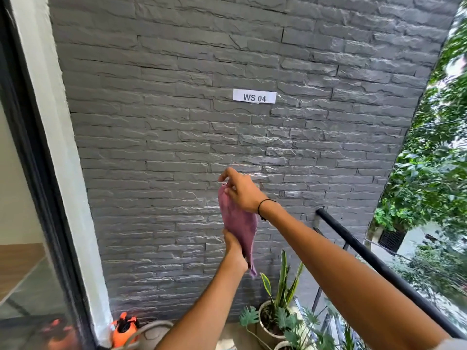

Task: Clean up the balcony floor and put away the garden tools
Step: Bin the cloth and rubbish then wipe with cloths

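Both forearms reach up from the bottom edge toward the grey stone wall [177, 137], where the right hand [241, 192] pinches the top corner of a pink cloth [238, 221] and the left hand [233, 245] grips its lower part. Hanging limp between them, well above the potted plants [280, 311], it looks light, soft and floppy. Its top corner or loop is probably the best hold for hanging it.

Pink cloth [238, 221] hanging against wall
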